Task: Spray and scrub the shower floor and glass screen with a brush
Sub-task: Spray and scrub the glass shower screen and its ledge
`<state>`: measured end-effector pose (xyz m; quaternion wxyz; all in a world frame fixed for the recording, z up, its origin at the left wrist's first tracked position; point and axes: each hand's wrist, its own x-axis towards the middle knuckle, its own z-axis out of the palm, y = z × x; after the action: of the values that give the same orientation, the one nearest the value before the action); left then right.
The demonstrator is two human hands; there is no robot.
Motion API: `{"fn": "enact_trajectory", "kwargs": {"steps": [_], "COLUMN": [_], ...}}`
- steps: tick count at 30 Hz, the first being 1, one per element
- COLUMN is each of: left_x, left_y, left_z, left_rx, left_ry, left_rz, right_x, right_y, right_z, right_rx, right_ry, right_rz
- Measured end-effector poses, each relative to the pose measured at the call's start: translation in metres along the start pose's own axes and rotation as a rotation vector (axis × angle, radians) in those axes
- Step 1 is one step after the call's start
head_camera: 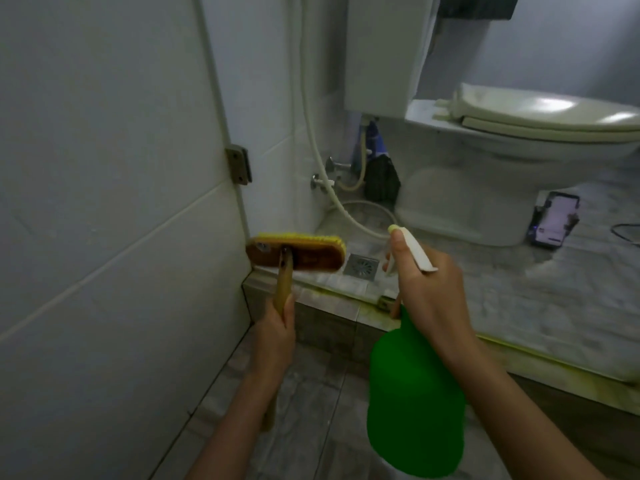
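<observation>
Two tools are up, one to a hand. My left grip [277,327] is wrapped round the wooden handle of the brush [296,254]. It holds the brush out over the tiled kerb [329,303] with the brown back towards me and the yellow bristles turned away. I judge that keeps it ready to scrub as soon as a surface is wet.

My right grip [429,289] is closed on the neck of the green spray bottle [415,393], one finger lying along the white trigger head. The nozzle [393,229] is aimed forward, out over the floor drain [360,266]. It looks like a spraying hold rather than a carrying one.

Dark floor tiles [311,393] lie under me on the near side of the kerb. At my left stands a pale panel [104,168] with a metal hinge [238,165]; it may be the screen, though I cannot be sure. Beyond the kerb are the toilet [519,133] and a propped phone [554,220].

No brand or label shows on the bottle or the brush. The phone's screen is lit, but its contents are too small to read.
</observation>
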<state>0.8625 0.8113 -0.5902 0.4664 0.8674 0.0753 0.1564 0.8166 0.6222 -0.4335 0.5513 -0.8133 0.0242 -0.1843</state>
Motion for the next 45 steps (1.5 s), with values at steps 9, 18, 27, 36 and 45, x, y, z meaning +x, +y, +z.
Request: {"fn": "enact_trajectory", "kwargs": {"steps": [9, 18, 27, 36, 45], "left_x": [-0.039, -0.053, -0.084, -0.1, -0.061], "left_y": [-0.004, -0.002, 0.039, 0.064, 0.097], "left_z": [-0.018, -0.029, -0.004, 0.02, 0.072], "left_rx": [0.142, 0.096, 0.048, 0.005, 0.023], "left_ry": [-0.114, -0.189, -0.216, -0.204, -0.004], "left_rz": [-0.122, -0.156, -0.042, 0.122, 0.239], "right_x": [-0.013, -0.027, -0.061, -0.072, -0.069], "right_y": [0.023, 0.044, 0.082, 0.094, 0.092], "right_z": [0.029, 0.004, -0.061, -0.105, -0.118], "right_rx": [-0.196, -0.252, -0.242, -0.23, -0.239], "right_ry": [0.001, 0.073, 0.245, 0.377, 0.417], "right_rz": [-0.144, -0.121, -0.002, 0.038, -0.032]}}
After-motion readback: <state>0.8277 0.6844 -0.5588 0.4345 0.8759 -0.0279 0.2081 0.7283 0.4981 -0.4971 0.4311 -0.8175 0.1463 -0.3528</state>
